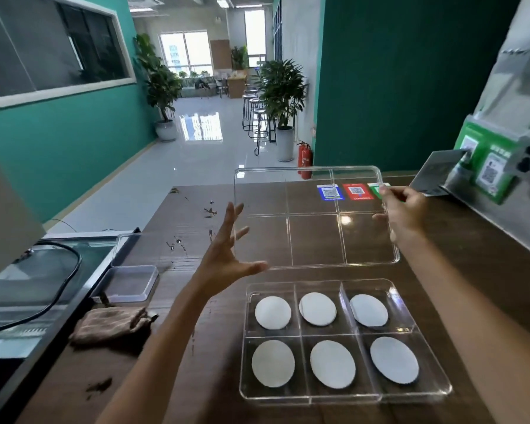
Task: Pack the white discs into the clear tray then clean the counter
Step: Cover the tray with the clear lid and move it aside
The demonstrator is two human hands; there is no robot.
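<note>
Six flat white round discs point(273, 312), one to each compartment, are already seated in the clear six-compartment plastic tray point(435, 390) on the dark wooden counter point(459, 246), and a matching clear plastic lid point(312, 237) is held in the air just above and beyond it. The lid is judged light, stiff and rather slippery, best taken by its opposite short edges. Its right edge is pinched by the right hand point(403, 211), while the left hand point(230, 255) is raised beside the left edge with fingers spread, nothing gripped.

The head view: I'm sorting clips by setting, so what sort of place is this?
Probably a cafe or shop service counter: QR payment signs lie on it, and bar stools stand in the hall beyond.
</note>
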